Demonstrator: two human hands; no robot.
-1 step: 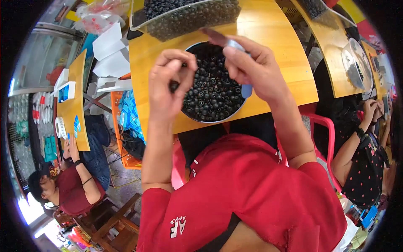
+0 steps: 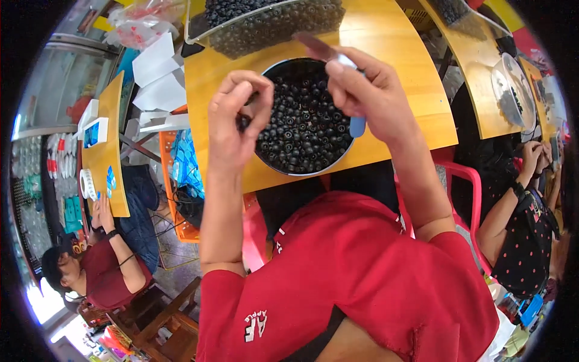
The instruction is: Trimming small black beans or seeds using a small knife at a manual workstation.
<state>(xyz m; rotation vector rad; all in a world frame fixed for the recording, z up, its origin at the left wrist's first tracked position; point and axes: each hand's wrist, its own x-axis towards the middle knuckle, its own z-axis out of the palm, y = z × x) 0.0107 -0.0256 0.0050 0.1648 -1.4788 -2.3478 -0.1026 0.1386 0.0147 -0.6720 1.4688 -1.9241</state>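
Observation:
A round bowl (image 2: 333,164) full of small round black bead-like pieces (image 2: 304,130) stands at the table's near edge. Over its right side, my right hand (image 2: 368,90) grips a knife (image 2: 316,46) with a pale blue handle; the reddish-brown blade points up and to the left, slightly blurred. My left hand (image 2: 232,120) is raised over the bowl's left rim, its thumb and fingers curled together around something dark. That looks like one or more of the black pieces, though the fingers partly cover it. The two hands are apart.
A clear bin (image 2: 271,30) of similar pieces stands at the table's far edge. An orange crate (image 2: 175,208) with blue packets is left of the wooden table (image 2: 416,114). People sit at other tables on both sides. A pink chair (image 2: 467,175) stands at right.
My left hand has shifted slightly left, away from the bowl's middle. The knife in my right hand has moved a little to the right, and its blade has tilted.

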